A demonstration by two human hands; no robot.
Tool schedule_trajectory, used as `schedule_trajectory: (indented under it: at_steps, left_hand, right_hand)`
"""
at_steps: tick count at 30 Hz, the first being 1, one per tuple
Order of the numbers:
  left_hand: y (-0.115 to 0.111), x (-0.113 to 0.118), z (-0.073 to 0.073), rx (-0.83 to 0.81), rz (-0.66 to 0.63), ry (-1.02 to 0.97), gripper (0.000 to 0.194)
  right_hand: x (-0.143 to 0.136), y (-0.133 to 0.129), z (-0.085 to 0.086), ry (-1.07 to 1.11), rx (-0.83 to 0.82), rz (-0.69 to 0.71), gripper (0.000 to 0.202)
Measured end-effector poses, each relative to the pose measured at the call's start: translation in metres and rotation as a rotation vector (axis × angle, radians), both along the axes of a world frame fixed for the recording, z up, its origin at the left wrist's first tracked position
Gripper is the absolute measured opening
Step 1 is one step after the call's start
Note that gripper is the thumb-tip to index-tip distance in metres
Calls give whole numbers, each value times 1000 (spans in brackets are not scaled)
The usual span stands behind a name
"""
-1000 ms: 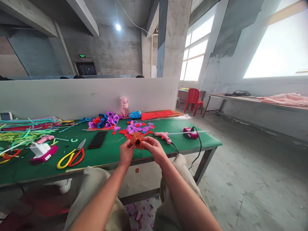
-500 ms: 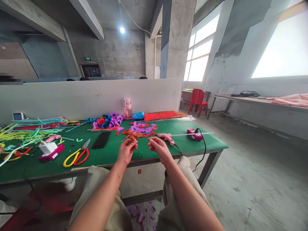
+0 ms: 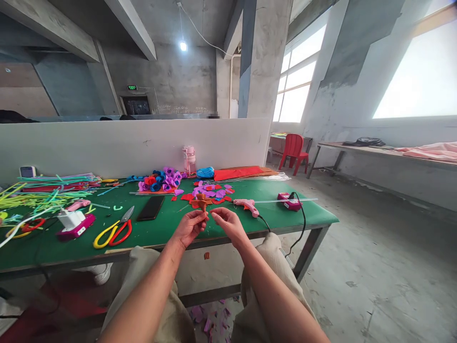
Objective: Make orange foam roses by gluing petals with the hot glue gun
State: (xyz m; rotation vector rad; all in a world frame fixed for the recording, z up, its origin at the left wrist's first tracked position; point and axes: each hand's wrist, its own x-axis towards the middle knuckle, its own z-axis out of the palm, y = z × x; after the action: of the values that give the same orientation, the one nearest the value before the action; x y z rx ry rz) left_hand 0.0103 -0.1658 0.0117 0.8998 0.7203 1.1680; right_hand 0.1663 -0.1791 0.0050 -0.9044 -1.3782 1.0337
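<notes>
Between the thumb and fingers of my left hand (image 3: 192,227) is the base of a brown-orange crepe-paper flower (image 3: 200,201), its petals pointing up. Close beside it, on the right, my right hand (image 3: 229,223) is closed in a pinch; anything in its fingertips is too small to make out. Loose purple petals (image 3: 210,191) and red petals (image 3: 218,200) lie on the table just beyond the flower. A pink glue gun (image 3: 247,206) with a clear glue stick rests to the right of my right hand.
Scissors (image 3: 116,233) and a black phone (image 3: 150,208) lie left on the green table (image 3: 150,233). Finished flowers (image 3: 166,180), a pink bottle (image 3: 189,159) and red paper (image 3: 243,172) stand along the white partition (image 3: 89,143). A cable runs from the magenta power block (image 3: 290,201).
My right hand has moved left, close to my left hand. The brown-orange flower has turned more upright in my left fingers.
</notes>
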Motion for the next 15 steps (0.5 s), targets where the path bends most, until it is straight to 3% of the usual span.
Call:
schedule_trajectory:
  at_steps: [4,11,15]
  left_hand:
    - [-3,0,-1,51,-108,50,25]
    - [-6,2,-4,77,-174,103,26]
    - [-7,5,-2,59,-152,101,27]
  right_hand:
    - [-3,-9,8,125,-104,134,33]
    - [-5,-9,6,238,-140,201,30]
    - [-3,-4,4,212,-67,86,28]
